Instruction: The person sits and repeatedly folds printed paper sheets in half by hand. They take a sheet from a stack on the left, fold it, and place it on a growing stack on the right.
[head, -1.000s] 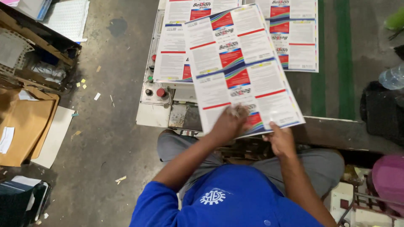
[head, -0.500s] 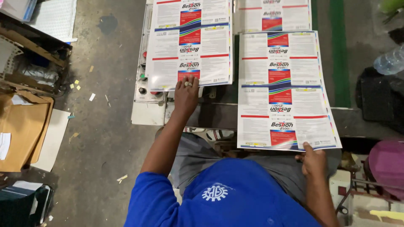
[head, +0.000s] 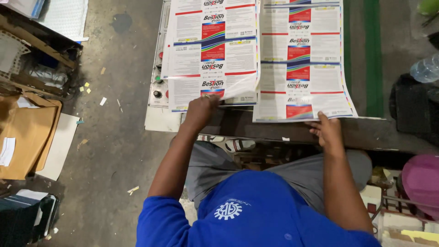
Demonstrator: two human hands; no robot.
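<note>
Two stacks of glossy printed sheets lie side by side on a dark workbench (head: 366,130). My left hand (head: 201,110) pinches the near edge of the top left sheet (head: 201,55), and its right corner curls up. My right hand (head: 325,130) rests with fingers spread on the near edge of the right sheet (head: 302,59), which lies flat. Each sheet carries rows of white, red and blue label panels.
A cream control panel with red and green buttons (head: 157,91) sits under the left stack. Cardboard and paper scraps (head: 27,132) lie on the concrete floor at left. At right are a plastic bottle (head: 425,68), a black bag (head: 414,112) and a pink object (head: 423,183).
The right sheet, held out over my lap, was slid forward flat onto the right stack. My left hand moved from pressing the left stack to lifting its top sheet's near edge.
</note>
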